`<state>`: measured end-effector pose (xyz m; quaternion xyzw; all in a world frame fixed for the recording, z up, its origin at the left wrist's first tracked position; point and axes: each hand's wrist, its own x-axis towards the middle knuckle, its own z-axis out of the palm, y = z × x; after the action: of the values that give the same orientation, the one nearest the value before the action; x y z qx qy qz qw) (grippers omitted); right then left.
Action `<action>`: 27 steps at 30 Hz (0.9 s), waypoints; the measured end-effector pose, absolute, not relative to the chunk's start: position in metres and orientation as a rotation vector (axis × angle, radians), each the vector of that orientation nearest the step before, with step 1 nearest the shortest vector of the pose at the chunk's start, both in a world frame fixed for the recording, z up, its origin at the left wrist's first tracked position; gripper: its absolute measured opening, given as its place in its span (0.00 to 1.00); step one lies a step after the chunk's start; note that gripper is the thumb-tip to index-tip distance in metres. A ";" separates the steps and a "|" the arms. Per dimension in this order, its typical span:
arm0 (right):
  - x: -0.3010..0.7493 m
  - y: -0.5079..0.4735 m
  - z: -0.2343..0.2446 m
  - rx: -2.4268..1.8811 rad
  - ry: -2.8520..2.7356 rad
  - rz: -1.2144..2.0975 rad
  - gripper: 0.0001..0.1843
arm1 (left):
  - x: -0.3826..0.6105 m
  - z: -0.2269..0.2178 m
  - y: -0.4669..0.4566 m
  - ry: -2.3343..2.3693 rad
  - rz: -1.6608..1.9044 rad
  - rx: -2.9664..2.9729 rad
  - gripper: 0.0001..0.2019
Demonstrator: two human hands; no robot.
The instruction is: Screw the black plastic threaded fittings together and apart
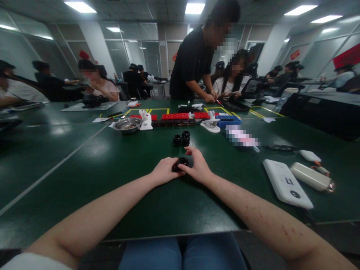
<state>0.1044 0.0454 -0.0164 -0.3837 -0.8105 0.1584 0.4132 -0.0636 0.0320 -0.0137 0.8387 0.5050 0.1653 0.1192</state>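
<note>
A short black cylinder with a ring-shaped top [183,161] is upright near the middle of the green table. My left hand [164,171] is closed around its left side, with the fingertips partly hidden. On the other side, my right hand [199,167] has its thumb against the cylinder's lower front. Its index finger is raised away from the thumb, leaving a gap beside the cylinder. Just beyond my hands stand several similar black cylinders [185,140] in a tight group, some apparently stacked.
Behind are a metal bowl [127,125], white clamps [146,120], red bins [177,116] and a blue tray [229,120]. At right lie a white power bank [287,183], a cream cylindrical device [311,176] and dark pliers [280,147]. A person in black [189,56] leans over the far side.
</note>
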 end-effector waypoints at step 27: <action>0.107 0.049 -0.023 -0.875 -2.062 0.572 0.31 | -0.065 -0.015 0.034 1.443 0.491 2.479 0.15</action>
<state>0.1065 0.0492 -0.0228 -0.3462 -0.8163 0.2264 0.4031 -0.0646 0.0336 -0.0148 0.8461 0.4926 0.1676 0.1156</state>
